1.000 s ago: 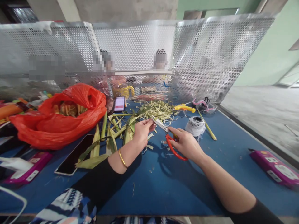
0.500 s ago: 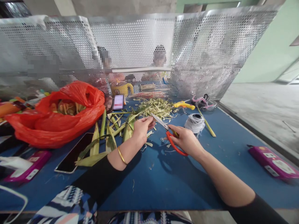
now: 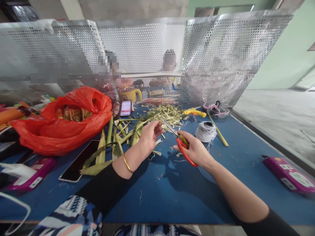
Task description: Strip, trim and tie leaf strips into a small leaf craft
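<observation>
My right hand (image 3: 195,149) grips orange-and-yellow-handled scissors (image 3: 183,146). The blades point up and left, with their tips close beside the fingers of my left hand (image 3: 149,134). The fingers of that left hand are curled in towards the thumb; anything between them is too small or hidden to make out. Beyond both hands lies a heap of shredded green-yellow husk strips (image 3: 168,114). Longer corn husk pieces (image 3: 100,154) are spread to the left of my left hand, and small scraps (image 3: 157,152) lie on the table below it.
On the blue table (image 3: 172,196) stand a white thread spool (image 3: 206,131), a yellow glue gun (image 3: 194,112) and goggles (image 3: 216,109). Left are a red plastic bag (image 3: 61,137), a dark phone (image 3: 78,162) and a purple pack (image 3: 36,177). Another purple pack (image 3: 287,173) lies right. People sit behind the perforated screen (image 3: 140,42).
The fingers of my left hand have loosened and curled slightly. The scissors have shifted a little in my right hand, and the whole view has moved slightly.
</observation>
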Demonstrator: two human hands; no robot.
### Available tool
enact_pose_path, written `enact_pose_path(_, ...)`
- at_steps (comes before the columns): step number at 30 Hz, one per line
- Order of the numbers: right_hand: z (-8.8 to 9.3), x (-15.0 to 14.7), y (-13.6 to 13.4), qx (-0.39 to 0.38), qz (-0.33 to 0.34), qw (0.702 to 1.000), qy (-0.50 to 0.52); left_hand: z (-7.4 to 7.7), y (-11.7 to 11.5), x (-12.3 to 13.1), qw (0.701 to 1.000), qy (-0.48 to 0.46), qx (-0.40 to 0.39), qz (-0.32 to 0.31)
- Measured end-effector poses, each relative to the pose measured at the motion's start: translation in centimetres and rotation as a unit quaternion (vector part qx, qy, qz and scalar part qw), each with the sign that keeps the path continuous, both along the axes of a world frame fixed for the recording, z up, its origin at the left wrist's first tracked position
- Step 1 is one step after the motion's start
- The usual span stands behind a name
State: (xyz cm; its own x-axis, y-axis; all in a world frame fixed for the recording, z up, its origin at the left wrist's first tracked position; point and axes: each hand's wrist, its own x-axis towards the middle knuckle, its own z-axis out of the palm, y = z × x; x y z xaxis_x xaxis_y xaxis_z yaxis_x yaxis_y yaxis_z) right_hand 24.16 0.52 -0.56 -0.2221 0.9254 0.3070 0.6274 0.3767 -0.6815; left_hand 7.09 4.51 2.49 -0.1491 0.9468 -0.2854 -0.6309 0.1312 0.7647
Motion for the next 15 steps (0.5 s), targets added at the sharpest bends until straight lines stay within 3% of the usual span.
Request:
enact_pose_path(5, -0.05, -0.08, -0.18, 0.054, -0.023, 0.996, -0.061, -0.13, -0.05, 0.25, 0.999, -0.051, 0.002, -0.015)
enact_pose_path(15, -0.16, -0.19, -0.36, 0.079, -0.031, 0.989, -0.118, -0.93, -0.42, 0.64, 0.994, -0.096, -0.034, -0.040)
